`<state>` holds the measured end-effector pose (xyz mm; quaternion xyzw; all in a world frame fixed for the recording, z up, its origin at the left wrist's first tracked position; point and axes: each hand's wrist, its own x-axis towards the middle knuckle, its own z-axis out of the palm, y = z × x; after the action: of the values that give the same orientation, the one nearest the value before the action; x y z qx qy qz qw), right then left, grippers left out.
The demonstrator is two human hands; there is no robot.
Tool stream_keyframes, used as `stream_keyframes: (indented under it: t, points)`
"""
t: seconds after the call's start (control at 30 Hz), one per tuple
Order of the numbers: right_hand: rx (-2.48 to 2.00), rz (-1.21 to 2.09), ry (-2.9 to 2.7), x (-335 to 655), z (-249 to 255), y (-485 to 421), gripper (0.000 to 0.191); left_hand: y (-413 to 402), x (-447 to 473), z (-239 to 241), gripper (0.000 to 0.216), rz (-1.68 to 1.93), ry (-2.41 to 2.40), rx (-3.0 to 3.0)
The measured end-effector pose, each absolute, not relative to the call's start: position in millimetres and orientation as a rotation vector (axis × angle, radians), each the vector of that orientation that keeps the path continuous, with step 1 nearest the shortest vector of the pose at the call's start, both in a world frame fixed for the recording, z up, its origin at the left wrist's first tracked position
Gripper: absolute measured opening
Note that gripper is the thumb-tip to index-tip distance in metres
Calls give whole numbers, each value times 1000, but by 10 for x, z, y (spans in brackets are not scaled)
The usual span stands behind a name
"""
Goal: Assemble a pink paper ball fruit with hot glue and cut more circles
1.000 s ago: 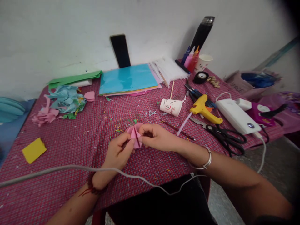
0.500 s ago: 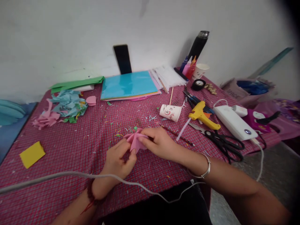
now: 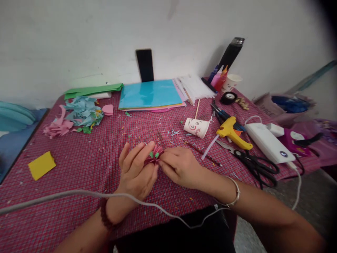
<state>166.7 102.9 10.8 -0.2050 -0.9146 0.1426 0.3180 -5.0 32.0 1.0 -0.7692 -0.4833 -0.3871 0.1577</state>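
Observation:
A small folded pink paper piece (image 3: 154,155) sits between both hands over the red checked tablecloth (image 3: 86,165). My left hand (image 3: 137,174) pinches its left side, the other fingers raised and spread. My right hand (image 3: 179,167) is closed on its right side, with a metal bangle on that wrist. Much of the paper is hidden by the fingers. A grey cable (image 3: 79,194) runs across my left forearm.
A tipped paper cup (image 3: 196,127), yellow glue gun (image 3: 231,130), black scissors (image 3: 256,165) and white power bank (image 3: 265,142) lie to the right. Coloured paper sheets (image 3: 150,95) lie at the back by a leaning black phone (image 3: 145,65); paper scraps (image 3: 76,116) and a yellow square (image 3: 42,165) lie left.
The pink paper has been squeezed into a tighter pleated bundle. My left hand has turned and its fingers have lifted and spread. The view has shifted slightly left.

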Motion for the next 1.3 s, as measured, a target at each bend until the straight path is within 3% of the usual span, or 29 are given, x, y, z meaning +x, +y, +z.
stream_keyframes:
  t: [0.4, 0.67, 1.3]
  points:
    - [-587, 420, -2420, 1600, 10, 967, 20, 355, -23, 48, 14, -1206, -1489, -2297]
    - [-633, 930, -2128, 1650, 97, 1086, 24, 286, -196, 147, 10, -1820, -1742, -2083]
    - [-507, 999, -2020, 1653, 3, 1170, 20, 247, -186, 23, 31, -1768, -1471, -2209]
